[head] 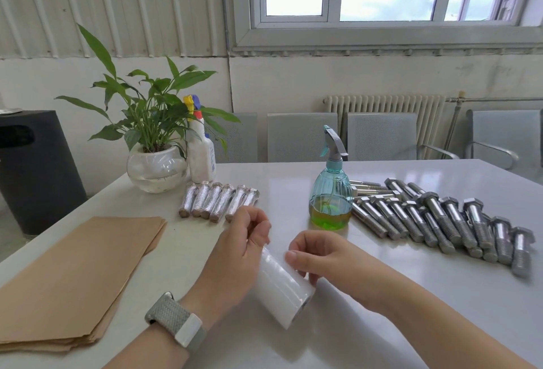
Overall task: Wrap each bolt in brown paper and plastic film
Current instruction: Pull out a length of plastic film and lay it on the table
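Open table [382,295] lies at 3 o'clock of the roll [282,283]. Sprayer [330,192] blocks 12 o'clock, bolts [435,218] 2 o'clock, paper [73,277] 9 o'clock.

— What's on the white counter [411,295]?
— A stack of brown paper [76,274] at left, wrapped bolts [217,201] beside a potted plant [155,168], two spray bottles, and bare bolts [440,221] at right.

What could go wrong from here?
1. The film roll is held off the table by both hands, left hand and right hand; a slip could drop it.
2. The spray bottle stands close beyond the hands and could be knocked over.
3. The bare bolts lie loosely piled and may roll.
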